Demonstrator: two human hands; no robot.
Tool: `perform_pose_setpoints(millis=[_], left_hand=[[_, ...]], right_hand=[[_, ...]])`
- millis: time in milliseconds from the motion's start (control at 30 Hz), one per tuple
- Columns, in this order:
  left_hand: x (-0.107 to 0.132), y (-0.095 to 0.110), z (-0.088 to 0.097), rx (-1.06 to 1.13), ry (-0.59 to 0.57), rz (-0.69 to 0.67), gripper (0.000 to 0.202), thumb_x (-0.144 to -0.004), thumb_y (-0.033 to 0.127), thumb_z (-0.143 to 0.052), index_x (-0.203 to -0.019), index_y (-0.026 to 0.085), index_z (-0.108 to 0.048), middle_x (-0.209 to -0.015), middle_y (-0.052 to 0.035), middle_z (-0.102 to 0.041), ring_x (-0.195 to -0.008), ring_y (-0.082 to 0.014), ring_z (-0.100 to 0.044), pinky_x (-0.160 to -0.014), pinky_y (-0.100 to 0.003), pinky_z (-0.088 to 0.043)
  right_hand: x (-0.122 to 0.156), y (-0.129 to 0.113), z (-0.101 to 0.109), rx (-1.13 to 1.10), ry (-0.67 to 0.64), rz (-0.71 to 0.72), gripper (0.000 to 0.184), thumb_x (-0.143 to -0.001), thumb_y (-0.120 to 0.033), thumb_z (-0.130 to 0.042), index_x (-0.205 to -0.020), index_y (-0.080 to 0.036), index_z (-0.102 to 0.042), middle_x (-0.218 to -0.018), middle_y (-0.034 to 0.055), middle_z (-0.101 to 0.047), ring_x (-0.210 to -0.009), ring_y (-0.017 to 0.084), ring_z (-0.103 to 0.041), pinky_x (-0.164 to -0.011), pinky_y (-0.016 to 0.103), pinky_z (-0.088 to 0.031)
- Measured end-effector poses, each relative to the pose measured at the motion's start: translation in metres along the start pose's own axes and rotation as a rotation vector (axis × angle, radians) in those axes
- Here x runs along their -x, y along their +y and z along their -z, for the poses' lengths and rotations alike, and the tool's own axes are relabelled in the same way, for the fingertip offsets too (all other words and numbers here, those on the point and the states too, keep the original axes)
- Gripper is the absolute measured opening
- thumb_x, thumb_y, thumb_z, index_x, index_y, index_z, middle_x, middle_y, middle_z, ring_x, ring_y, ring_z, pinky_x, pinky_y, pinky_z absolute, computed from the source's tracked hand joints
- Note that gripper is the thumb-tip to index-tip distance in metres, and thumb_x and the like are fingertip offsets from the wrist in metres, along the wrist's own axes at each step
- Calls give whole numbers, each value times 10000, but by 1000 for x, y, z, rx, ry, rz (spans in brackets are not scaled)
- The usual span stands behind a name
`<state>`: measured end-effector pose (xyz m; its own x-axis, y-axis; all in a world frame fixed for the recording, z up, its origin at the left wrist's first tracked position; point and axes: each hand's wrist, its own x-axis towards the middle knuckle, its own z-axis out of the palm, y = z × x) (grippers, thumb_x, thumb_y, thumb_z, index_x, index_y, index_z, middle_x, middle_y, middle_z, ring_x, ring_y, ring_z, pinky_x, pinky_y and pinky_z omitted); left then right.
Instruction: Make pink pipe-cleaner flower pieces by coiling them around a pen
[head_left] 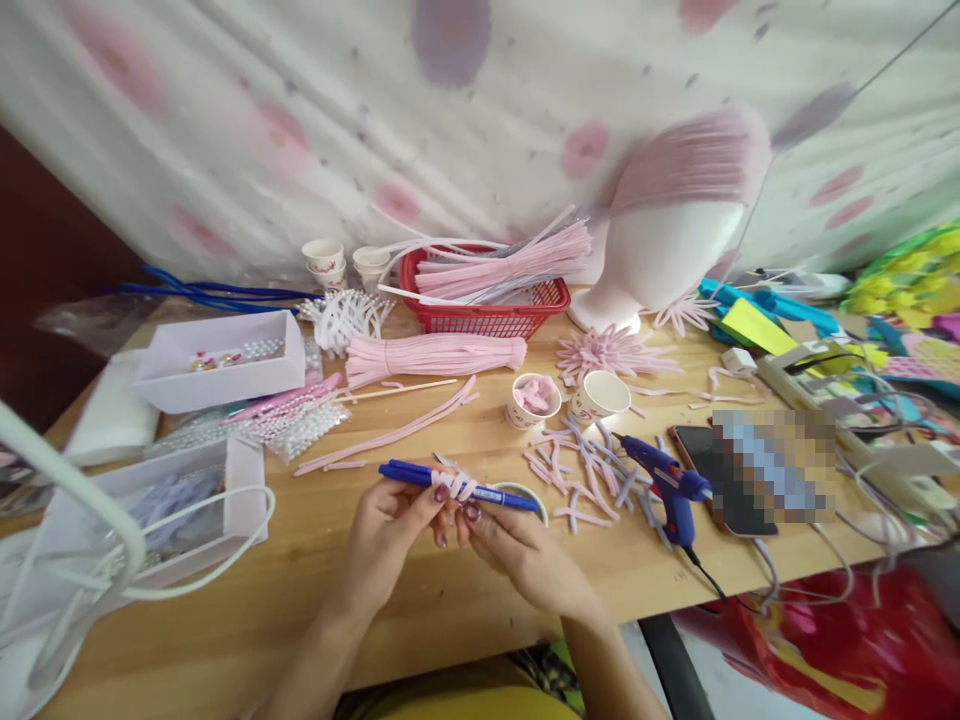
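Observation:
A blue pen point(510, 498) lies crosswise between my hands over the front of the table. Around its middle winds a pink pipe cleaner point(457, 487) in several loops. My left hand point(394, 520) is closed on the pen's left part, its thumb pressing near the coil. With thumb and fingers pinched just below the loops, my right hand point(517, 548) grips the pipe cleaner; its end is hidden by the fingers. Behind the pen, a pale round loop and a scissors-like metal tip point(448, 463) show partly. Cut pink and lilac pipe cleaner pieces point(574, 475) lie scattered to the right.
A glue gun point(667, 480) and a phone point(724, 480) lie at right. Paper cups point(600, 397), a bundle of pink pipe cleaners point(439, 358), a red basket point(487, 320) and a foam head point(667, 245) stand behind. White boxes point(244, 480) and a white lamp arm point(82, 480) occupy the left.

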<state>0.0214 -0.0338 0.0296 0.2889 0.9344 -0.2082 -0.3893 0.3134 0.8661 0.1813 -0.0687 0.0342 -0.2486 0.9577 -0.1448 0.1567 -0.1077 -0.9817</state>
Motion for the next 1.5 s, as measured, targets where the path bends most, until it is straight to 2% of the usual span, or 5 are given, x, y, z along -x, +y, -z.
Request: perform_pose_setpoints(millis=[333, 633, 1000, 1333, 1500], left_hand=[[8, 0, 3, -102, -29, 28, 299, -792, 417, -696, -745, 129, -633, -646, -45, -676, -499, -114, -586, -441, -198, -493], [7, 9, -2, -172, 31, 67, 311, -816, 430, -652, -748, 129, -618, -624, -47, -693, -483, -131, -602, -464, -221, -499], [11, 27, -3, -58, -105, 280, 443, -746, 479, -714, -533, 103, -614, -480, -14, -577, -412, -87, -534, -400, -179, -431], [7, 23, -6, -222, 48, 60, 311, -769, 423, -701, -738, 121, -630, -570, -21, -653, -452, -130, -593, -453, -228, -506], [6, 14, -11, -157, 31, 49, 331, -774, 444, -696, -752, 120, -628, -525, 3, -615, -401, -113, -560, -400, -206, -469]], right_hand=[[0, -23, 16, 468, -84, 25, 239, -939, -204, -380, -817, -192, -586, -769, 11, -590, -738, 151, -526, -754, 268, -401], [-11, -7, -4, -259, -29, -64, 331, -946, -440, -432, -1041, -187, -622, -746, -7, -569, -663, 132, -562, -692, 265, -469], [-25, 14, -24, -495, 437, 182, 301, -880, -440, -590, -884, -164, -711, -684, 18, -631, -690, 155, -587, -729, 267, -460], [-29, 7, -36, -750, 492, 142, 267, -825, -418, -678, -839, -157, -732, -661, 26, -647, -648, 148, -596, -675, 270, -501], [-31, 4, -46, -906, 369, 94, 362, -815, -479, -664, -958, -152, -720, -596, -13, -587, -420, 98, -495, -407, 234, -443]])
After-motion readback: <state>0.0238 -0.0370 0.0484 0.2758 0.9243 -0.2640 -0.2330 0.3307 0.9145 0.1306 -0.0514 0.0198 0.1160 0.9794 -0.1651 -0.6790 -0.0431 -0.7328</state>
